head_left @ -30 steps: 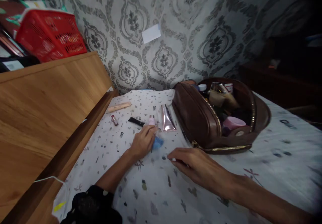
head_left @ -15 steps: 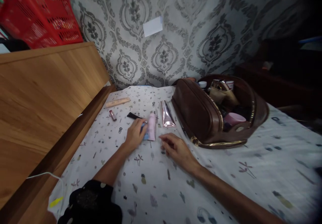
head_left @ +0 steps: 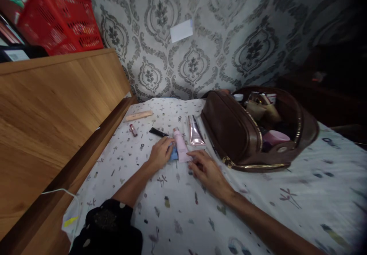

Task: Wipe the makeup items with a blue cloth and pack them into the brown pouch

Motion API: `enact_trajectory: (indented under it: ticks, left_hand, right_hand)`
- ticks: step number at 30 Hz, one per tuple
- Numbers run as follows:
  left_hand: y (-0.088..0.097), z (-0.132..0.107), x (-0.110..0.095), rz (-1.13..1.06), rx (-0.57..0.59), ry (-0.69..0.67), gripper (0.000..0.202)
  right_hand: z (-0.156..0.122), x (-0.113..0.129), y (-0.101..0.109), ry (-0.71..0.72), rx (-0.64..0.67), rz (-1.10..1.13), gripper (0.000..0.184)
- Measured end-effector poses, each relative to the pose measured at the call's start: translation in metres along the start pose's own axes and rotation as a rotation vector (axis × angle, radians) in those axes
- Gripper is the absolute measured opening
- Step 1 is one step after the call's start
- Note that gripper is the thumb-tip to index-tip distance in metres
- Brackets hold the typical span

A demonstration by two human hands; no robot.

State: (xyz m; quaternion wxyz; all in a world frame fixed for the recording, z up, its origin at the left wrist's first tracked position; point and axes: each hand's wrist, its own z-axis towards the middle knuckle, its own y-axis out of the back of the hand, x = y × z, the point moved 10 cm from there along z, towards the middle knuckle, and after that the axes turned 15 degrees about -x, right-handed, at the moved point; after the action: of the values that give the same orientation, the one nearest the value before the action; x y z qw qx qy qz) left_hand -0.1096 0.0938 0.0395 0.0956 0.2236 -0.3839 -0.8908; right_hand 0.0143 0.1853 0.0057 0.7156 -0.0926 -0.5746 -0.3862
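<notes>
My left hand (head_left: 160,154) rests on the patterned bedsheet (head_left: 177,209) with its fingers curled on a small blue object (head_left: 173,154). A pink tube (head_left: 180,148) lies right beside that object. My right hand (head_left: 205,171) lies on the sheet with its fingers bent, and its fingertips touch the lower end of the pink tube. A shiny rose tube (head_left: 195,133) lies just beyond. An open brown cosmetic bag (head_left: 232,132) stands to the right, full of small containers.
A black stick (head_left: 157,132), a small lipstick (head_left: 133,130) and a beige stick (head_left: 139,115) lie on the sheet near the wooden headboard (head_left: 57,106). A red basket (head_left: 57,20) sits on top of it. A white cable (head_left: 57,194) runs at the lower left. Patterned wallpaper is behind.
My right hand has moved forward and left from the open sheet to the pink tube. My left hand stays on the blue object. The camera has shifted slightly.
</notes>
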Motion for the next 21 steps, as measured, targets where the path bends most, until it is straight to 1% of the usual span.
enact_trajectory:
  ticks: [4, 6, 7, 9, 12, 18, 21]
  left_hand:
    - [0.009, 0.007, 0.032, 0.12, -0.056, 0.084, 0.039]
    - [0.009, 0.01, 0.042, 0.154, -0.036, 0.086, 0.049]
    - [0.006, 0.011, 0.044, 0.165, -0.007, 0.072, 0.054]
    - [-0.002, 0.011, 0.043, 0.18, 0.065, 0.034, 0.061]
    - [-0.008, 0.012, 0.039, 0.202, 0.139, -0.005, 0.059]
    - [-0.004, 0.014, 0.036, 0.261, 0.16, 0.021, 0.043]
    - [-0.001, 0.013, 0.032, 0.289, 0.151, 0.006, 0.041]
  right_hand:
    - [-0.002, 0.003, -0.001, -0.003, 0.018, 0.007, 0.02]
    - [-0.002, 0.005, 0.0, 0.001, 0.016, -0.008, 0.021]
    - [-0.002, 0.006, 0.0, 0.005, 0.013, -0.019, 0.022]
    - [-0.001, 0.009, 0.002, 0.015, 0.003, -0.043, 0.023]
    - [-0.001, 0.011, 0.004, 0.031, -0.005, -0.078, 0.024]
    - [-0.002, 0.011, 0.007, 0.047, -0.029, -0.088, 0.025]
    - [-0.002, 0.011, 0.008, 0.044, -0.038, -0.093, 0.025]
